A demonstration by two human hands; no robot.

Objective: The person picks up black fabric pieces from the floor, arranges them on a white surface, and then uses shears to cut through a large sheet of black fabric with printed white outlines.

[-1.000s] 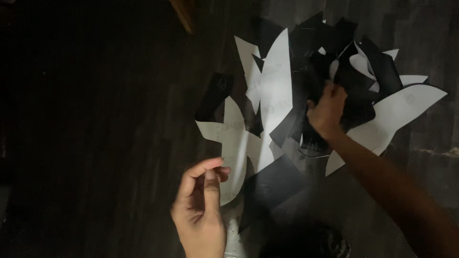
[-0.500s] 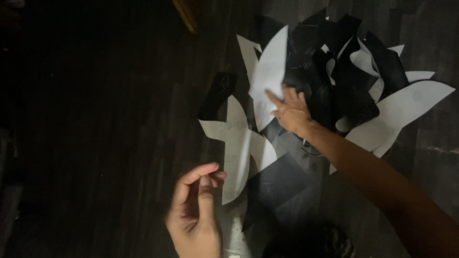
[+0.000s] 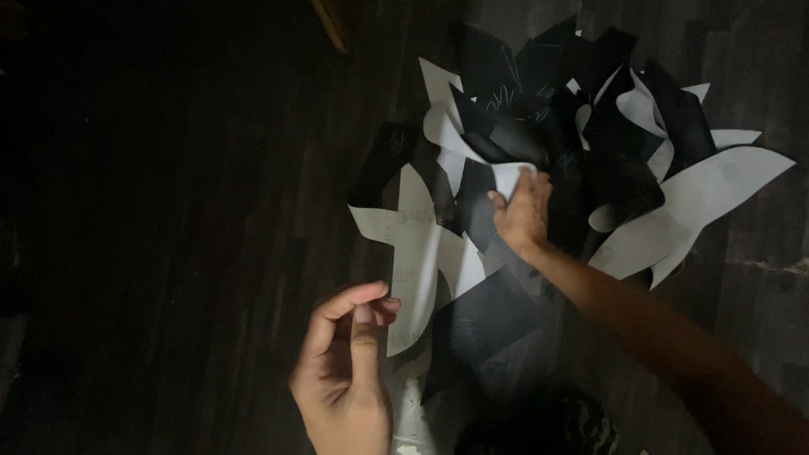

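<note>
From here I see my right hand [image 3: 522, 215] pinching a white cut sheet [image 3: 511, 177] in the pile [image 3: 590, 152] ahead and rightward, nearer than my loosely curled, empty left hand [image 3: 345, 371].

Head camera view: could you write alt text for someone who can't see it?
A person's right hand grips a curled white sheet in a heap of black and white cut shapes on a dark wooden floor. The left hand hovers nearer the camera, fingers curled, beside a long white piece.
</note>
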